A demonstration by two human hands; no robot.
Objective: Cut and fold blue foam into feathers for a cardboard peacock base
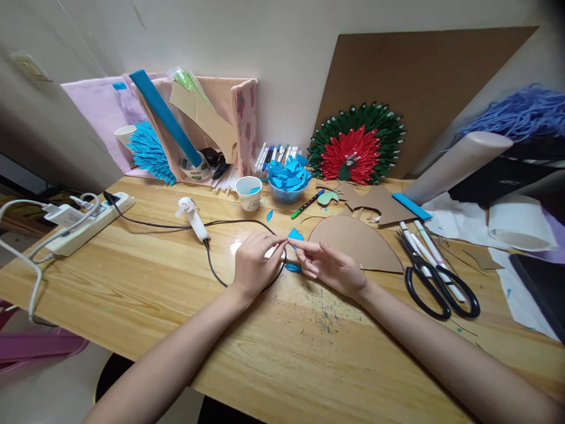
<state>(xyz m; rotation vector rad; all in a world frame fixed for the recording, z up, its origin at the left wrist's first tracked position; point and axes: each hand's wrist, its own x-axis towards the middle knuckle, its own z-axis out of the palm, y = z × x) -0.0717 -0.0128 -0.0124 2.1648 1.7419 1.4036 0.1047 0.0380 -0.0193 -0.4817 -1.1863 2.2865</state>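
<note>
My left hand [258,262] is over the table with thumb and fingertips pinched together; whatever may be between them is too small to make out. The index finger of my right hand [331,268] reaches out and meets those fingertips, its other fingers loosely bent and apart. Just behind the fingertips lies a blue paper piece [295,234], with a folded blue piece [293,268] below it. A cardboard half-disc [353,241] lies beside my right hand. Left of my left hand, a white glue gun [194,219] stands with its black cord curving around behind the hand.
Black-handled scissors [435,282] rest over markers at right. A bowl of blue paper pieces [289,194] and a paper cup [248,194] stand behind. A red and green peacock craft [357,144] leans against the cardboard sheet [424,88]. A power strip [92,227] lies left.
</note>
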